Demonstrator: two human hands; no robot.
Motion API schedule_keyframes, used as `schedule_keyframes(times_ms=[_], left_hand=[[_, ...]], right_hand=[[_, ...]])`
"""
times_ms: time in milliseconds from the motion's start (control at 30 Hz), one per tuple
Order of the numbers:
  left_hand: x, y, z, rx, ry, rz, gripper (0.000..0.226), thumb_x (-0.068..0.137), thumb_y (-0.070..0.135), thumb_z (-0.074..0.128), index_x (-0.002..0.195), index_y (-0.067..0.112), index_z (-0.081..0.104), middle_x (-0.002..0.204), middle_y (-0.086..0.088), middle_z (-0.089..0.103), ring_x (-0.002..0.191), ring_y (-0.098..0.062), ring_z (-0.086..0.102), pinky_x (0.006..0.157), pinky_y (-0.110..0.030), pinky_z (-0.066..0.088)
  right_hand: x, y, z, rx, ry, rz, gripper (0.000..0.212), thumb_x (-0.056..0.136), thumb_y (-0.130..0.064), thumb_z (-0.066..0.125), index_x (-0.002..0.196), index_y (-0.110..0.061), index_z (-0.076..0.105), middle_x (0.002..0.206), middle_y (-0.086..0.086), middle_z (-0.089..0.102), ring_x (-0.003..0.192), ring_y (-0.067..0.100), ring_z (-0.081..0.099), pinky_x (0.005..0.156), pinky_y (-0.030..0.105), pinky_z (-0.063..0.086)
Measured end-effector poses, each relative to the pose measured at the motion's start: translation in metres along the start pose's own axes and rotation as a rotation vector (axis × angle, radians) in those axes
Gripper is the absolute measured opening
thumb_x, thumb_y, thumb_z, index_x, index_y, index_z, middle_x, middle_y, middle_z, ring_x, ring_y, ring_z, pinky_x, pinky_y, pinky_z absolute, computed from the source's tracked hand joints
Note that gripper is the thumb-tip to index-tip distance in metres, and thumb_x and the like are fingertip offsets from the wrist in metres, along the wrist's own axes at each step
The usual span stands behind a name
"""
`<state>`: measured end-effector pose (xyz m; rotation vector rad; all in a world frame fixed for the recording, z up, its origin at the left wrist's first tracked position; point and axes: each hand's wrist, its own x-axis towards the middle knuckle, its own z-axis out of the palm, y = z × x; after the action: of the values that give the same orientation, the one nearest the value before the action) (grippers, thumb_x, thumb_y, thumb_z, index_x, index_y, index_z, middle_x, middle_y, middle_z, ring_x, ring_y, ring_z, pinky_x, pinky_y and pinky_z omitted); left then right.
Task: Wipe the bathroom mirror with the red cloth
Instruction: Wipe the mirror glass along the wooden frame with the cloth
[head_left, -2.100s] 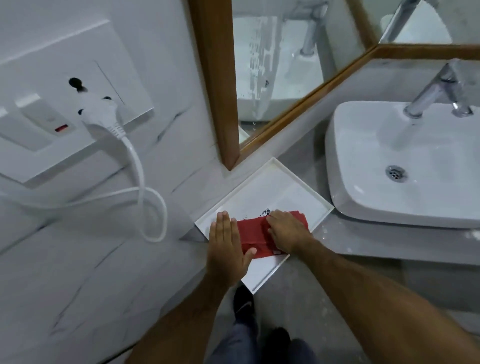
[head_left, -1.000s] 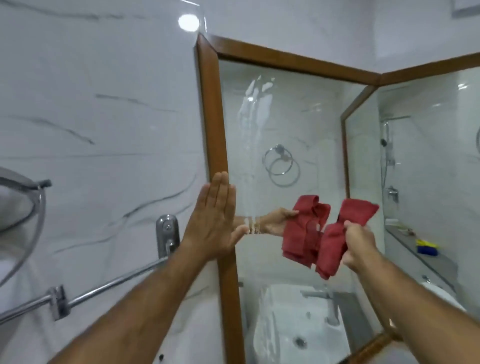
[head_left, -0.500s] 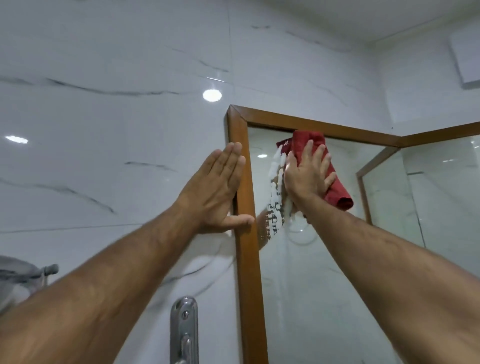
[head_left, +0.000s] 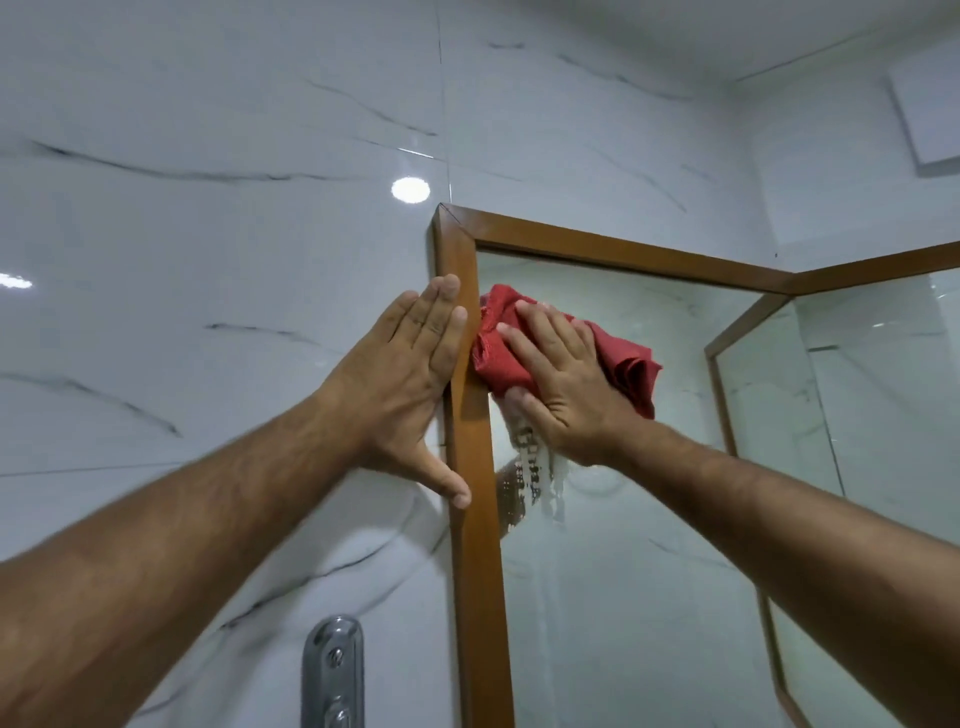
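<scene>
The mirror (head_left: 623, 571) has a brown wooden frame (head_left: 475, 519) and stands on a marble-tiled wall. My right hand (head_left: 566, 384) presses the crumpled red cloth (head_left: 626, 364) flat against the glass near the upper left corner, fingers spread over it. White foamy streaks (head_left: 535, 473) run down the glass just below that hand. My left hand (head_left: 410, 384) lies flat and open against the wall tile, fingers touching the frame's left edge, thumb resting on the wood.
A second framed mirror panel (head_left: 883, 415) meets the first at an angle on the right. A chrome wall bracket (head_left: 332, 670) sits low on the tiles left of the frame. A ceiling light reflection (head_left: 410, 189) shines on the wall.
My right hand with the red cloth has slid down and left from the top of the glass toward the frame's left edge. My left hand stays pressed against the wall.
</scene>
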<state>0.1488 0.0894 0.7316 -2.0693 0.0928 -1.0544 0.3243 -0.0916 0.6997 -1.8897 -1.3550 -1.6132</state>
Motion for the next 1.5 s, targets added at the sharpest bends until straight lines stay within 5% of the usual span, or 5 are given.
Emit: schedule_keyframes(times_ms=[433, 667, 933, 1267, 1500], left_hand=[[-0.003, 0.007, -0.004, 0.018, -0.027, -0.032, 0.171, 0.029, 0.113, 0.004, 0.145, -0.008, -0.029, 0.153, -0.031, -0.038, 0.145, -0.041, -0.033, 0.125, -0.054, -0.002], [-0.023, 0.030, -0.003, -0.026, -0.079, -0.035, 0.171, 0.029, 0.111, 0.014, 0.145, -0.006, -0.030, 0.151, -0.032, -0.040, 0.144, -0.044, -0.033, 0.124, -0.055, -0.002], [-0.040, 0.047, 0.013, -0.048, 0.009, -0.016, 0.170, 0.035, 0.112, 0.015, 0.150, -0.009, -0.017, 0.157, -0.034, -0.025, 0.148, -0.045, -0.023, 0.124, -0.057, 0.003], [-0.062, 0.072, 0.027, -0.135, 0.074, 0.011, 0.123, 0.080, 0.083, 0.032, 0.151, -0.013, 0.003, 0.157, -0.041, -0.008, 0.150, -0.050, -0.007, 0.122, -0.060, 0.013], [-0.067, 0.083, 0.040, -0.166, 0.144, 0.022, 0.088, 0.091, 0.046, 0.031, 0.150, -0.016, 0.011, 0.154, -0.046, 0.005, 0.148, -0.054, 0.005, 0.123, -0.061, 0.012]], right_hand=[[-0.020, -0.016, 0.017, -0.006, 0.135, 0.020, 0.065, 0.104, -0.052, 0.024, 0.162, -0.026, 0.015, 0.172, 0.004, 0.006, 0.158, 0.024, -0.002, 0.126, 0.056, 0.002], [-0.076, 0.028, 0.004, -0.209, -0.192, -0.577, 0.066, 0.104, -0.045, 0.044, 0.161, -0.019, 0.024, 0.171, 0.013, 0.010, 0.158, 0.035, 0.001, 0.126, 0.057, -0.002], [-0.052, -0.030, 0.031, -0.013, 0.220, 0.123, 0.063, 0.104, -0.049, 0.028, 0.162, -0.025, 0.018, 0.171, 0.007, 0.011, 0.158, 0.026, 0.002, 0.126, 0.056, 0.004], [-0.098, 0.007, 0.026, -0.081, -0.012, -0.460, 0.061, 0.106, -0.045, 0.035, 0.159, -0.016, 0.029, 0.167, 0.018, 0.020, 0.156, 0.039, 0.012, 0.124, 0.063, 0.009], [-0.100, -0.069, 0.052, 0.096, 0.264, 0.323, 0.064, 0.102, -0.042, 0.035, 0.161, -0.021, 0.021, 0.170, 0.009, 0.013, 0.158, 0.030, 0.007, 0.125, 0.057, 0.002]])
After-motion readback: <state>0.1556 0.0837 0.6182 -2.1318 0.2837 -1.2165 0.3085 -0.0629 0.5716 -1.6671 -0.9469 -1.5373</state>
